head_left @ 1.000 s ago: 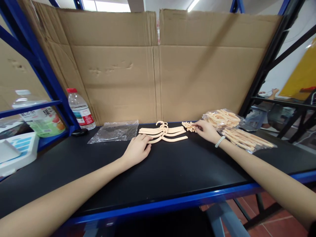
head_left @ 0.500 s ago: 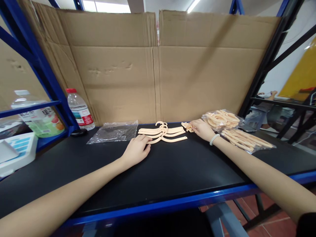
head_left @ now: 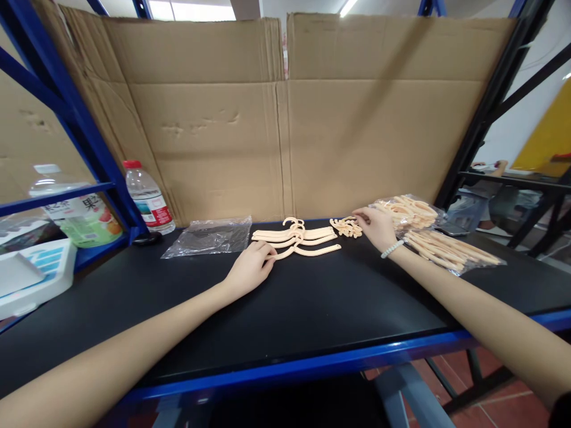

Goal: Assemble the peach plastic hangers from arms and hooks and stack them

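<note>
While the left hand [head_left: 250,268] lies flat touching hangers [head_left: 297,240], the right hand [head_left: 377,229] pinches clips [head_left: 345,226].

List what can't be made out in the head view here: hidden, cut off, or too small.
- Right hand: fingertips cover part of the small clips; grip unclear.
- Left hand: palm down at the hangers; contact underneath hidden.
- Bagged hangers: plastic glare blurs the count.
- Water bottle: label print too small.
- Green-labelled bottle: blue shelf rail crosses it.
</note>
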{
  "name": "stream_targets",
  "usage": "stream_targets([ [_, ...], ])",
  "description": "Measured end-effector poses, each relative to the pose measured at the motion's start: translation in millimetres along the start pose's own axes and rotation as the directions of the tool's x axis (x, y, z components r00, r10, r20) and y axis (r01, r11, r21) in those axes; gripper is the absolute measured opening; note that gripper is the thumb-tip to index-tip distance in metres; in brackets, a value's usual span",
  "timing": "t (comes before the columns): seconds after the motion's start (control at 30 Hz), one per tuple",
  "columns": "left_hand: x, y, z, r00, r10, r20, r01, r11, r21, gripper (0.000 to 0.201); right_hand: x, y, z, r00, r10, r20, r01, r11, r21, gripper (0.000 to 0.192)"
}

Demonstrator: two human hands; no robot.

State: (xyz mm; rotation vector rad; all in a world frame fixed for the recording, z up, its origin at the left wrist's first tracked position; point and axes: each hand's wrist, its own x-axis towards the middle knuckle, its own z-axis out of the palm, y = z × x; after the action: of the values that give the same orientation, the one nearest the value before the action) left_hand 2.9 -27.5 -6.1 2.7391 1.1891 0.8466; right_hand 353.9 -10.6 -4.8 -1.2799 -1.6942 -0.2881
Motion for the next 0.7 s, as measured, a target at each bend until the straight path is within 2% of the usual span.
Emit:
stream_targets([
  [0.13,1,-2,-0.5,0.999,-0.034,-0.016,0.033,0.997,-0.062,0.008,-6,-14,-10,0.989,0.133,-0.06,-0.118,0.972,0.204,0.018],
  [0.23,1,-2,-0.9,0.998,-0.061,-0.021,0.059,0.994,-0.09,0.007,-7,-29,-17,0.953,0.295,-0.063,-0.237,0.861,0.45,0.019],
  [0.33,1,-2,-1.5,0.996,-0.078,-0.032,0.074,0.991,-0.11,0.007,-7,-40,-20,0.912,0.408,-0.028,-0.314,0.742,0.593,0.025],
  [0.47,0,-3,-1.8,0.994,-0.096,-0.053,0.085,0.98,-0.179,0.005,-14,-45,-16,0.841,0.518,0.155,-0.458,0.529,0.714,0.029],
  [0.57,0,-4,-1.3,0.99,-0.12,-0.073,0.096,0.96,-0.263,0.003,-23,-49,-13,0.799,0.526,0.291,-0.527,0.38,0.76,0.034],
  [0.7,0,-4,-0.7,0.988,-0.126,-0.088,0.096,0.953,-0.288,0.004,-27,-56,-13,0.759,0.544,0.357,-0.563,0.272,0.781,0.034],
])
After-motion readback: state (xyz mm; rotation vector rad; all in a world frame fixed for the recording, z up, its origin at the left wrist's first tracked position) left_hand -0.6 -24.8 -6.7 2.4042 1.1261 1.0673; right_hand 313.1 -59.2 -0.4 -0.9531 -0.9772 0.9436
